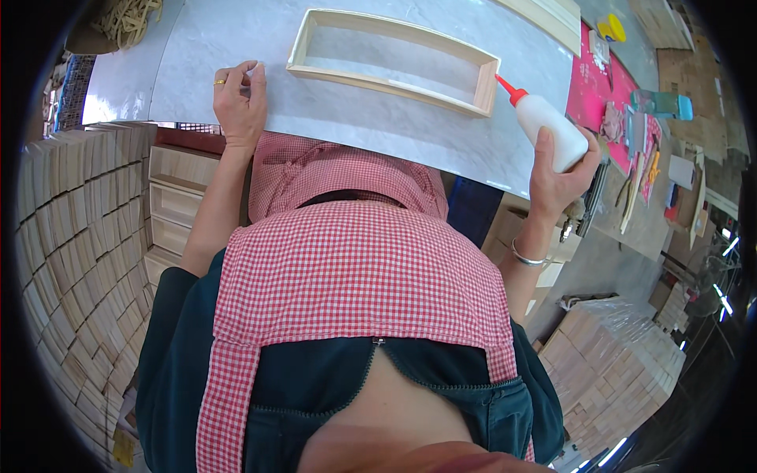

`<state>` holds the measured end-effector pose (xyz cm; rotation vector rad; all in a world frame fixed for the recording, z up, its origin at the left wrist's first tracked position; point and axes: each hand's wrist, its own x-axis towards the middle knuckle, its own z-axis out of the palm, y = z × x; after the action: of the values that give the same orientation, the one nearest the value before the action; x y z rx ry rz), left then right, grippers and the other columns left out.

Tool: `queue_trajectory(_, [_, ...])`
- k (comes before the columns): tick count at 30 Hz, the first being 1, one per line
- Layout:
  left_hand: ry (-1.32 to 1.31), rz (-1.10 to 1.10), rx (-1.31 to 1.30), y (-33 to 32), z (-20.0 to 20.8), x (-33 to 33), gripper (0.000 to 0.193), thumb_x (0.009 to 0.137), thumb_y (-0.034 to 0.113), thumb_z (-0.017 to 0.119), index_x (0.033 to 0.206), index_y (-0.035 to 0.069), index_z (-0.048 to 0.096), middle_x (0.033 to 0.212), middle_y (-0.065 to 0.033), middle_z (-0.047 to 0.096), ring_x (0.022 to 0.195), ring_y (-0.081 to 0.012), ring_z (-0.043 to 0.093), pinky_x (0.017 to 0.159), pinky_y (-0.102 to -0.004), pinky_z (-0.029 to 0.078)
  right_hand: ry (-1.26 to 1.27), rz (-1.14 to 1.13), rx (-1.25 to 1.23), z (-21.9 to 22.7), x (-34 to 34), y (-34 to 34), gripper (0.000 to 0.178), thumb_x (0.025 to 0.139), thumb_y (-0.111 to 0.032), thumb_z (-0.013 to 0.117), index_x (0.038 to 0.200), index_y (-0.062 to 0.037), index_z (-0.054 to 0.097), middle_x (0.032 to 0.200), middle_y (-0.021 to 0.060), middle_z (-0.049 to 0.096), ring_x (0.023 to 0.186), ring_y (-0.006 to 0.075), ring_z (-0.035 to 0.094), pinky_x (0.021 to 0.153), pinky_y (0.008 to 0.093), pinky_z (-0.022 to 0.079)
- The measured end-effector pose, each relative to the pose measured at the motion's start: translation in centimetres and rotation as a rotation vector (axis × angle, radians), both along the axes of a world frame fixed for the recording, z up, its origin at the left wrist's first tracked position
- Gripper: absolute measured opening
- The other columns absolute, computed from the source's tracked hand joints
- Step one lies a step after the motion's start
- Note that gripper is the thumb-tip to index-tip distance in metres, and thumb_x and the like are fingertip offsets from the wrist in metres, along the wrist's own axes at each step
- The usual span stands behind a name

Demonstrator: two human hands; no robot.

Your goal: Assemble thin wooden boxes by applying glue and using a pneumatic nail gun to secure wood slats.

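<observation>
Over on the far left we're seeing stacks of small wooden blocks (pixel 71 229) piling up beside the bench (pixel 197 47). Our left hand (pixel 239 98) is resting flat near the bench's front edge, fingers loosely curled and gripping nothing, just left of the open rectangular wooden frame (pixel 392 61), which is sitting empty on the grey surface. Further right, our right hand (pixel 558 169) is wrapping tight around a white glue bottle (pixel 550 128), tilting it so its red nozzle (pixel 507 87) is touching the frame's right corner.
</observation>
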<state>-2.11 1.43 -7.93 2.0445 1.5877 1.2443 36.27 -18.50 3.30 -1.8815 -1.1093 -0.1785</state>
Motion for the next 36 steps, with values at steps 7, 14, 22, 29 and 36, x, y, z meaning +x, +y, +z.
queue_trajectory(7, [0.003, -0.015, 0.018, 0.1, 0.2, -0.1, 0.018, 0.092, 0.018, 0.073, 0.104, 0.005, 0.074, 0.09, -0.0042, 0.054, 0.07, -0.0118, 0.051, 0.06, -0.0251, 0.048, 0.066, -0.034, -0.048, 1.2, -2.1, -3.2, 0.05, 0.079, -0.018, 0.084, 0.119, -0.0037, 0.056, 0.106, 0.0125, 0.064, 0.086, 0.0238, 0.062, 0.077, 0.0346, 0.053])
queue_trajectory(14, [0.02, 0.001, 0.115, 0.2, 0.3, -0.1, 0.02, 0.089, 0.008, 0.07, 0.108, 0.006, 0.072, 0.093, -0.0056, 0.057, 0.077, -0.0172, 0.054, 0.071, -0.0285, 0.049, 0.248, 0.0, -0.045, 1.5, -4.2, -3.4, 0.05, 0.08, -0.016, 0.081, 0.121, -0.0037, 0.054, 0.111, 0.0142, 0.061, 0.091, 0.0253, 0.061, 0.079, 0.035, 0.052])
queue_trajectory(22, [-0.013, 0.029, 0.189, 0.2, -0.3, -0.2, 0.027, 0.083, 0.0, 0.066, 0.108, 0.009, 0.071, 0.097, -0.0048, 0.068, 0.097, -0.0242, 0.063, 0.087, -0.0347, 0.047, 0.429, 0.449, -0.049, -0.9, -13.2, 4.8, 0.058, 0.083, -0.016, 0.08, 0.129, -0.0069, 0.046, 0.114, 0.0144, 0.056, 0.096, 0.0271, 0.062, 0.078, 0.0349, 0.054])
queue_trajectory(29, [0.044, 0.002, 0.221, 0.6, -0.9, -0.7, 0.018, 0.082, 0.008, 0.072, 0.099, 0.013, 0.074, 0.085, 0.0036, 0.071, 0.119, -0.0213, 0.063, 0.095, -0.0353, 0.042, 0.347, 0.555, 0.02, -2.5, -15.9, 8.7, 0.058, 0.082, -0.019, 0.082, 0.127, -0.0054, 0.047, 0.11, 0.0141, 0.058, 0.088, 0.0254, 0.064, 0.069, 0.0328, 0.054])
queue_trajectory(36, [0.074, 0.007, 0.219, 0.4, -0.5, -0.6, 0.011, 0.082, 0.013, 0.076, 0.093, 0.014, 0.076, 0.082, 0.0052, 0.071, 0.121, -0.019, 0.062, 0.097, -0.0345, 0.04, 0.195, 0.471, -0.019, -1.5, -14.7, 7.5, 0.056, 0.081, -0.019, 0.083, 0.124, -0.0045, 0.05, 0.106, 0.0131, 0.061, 0.084, 0.0237, 0.064, 0.068, 0.0314, 0.054])
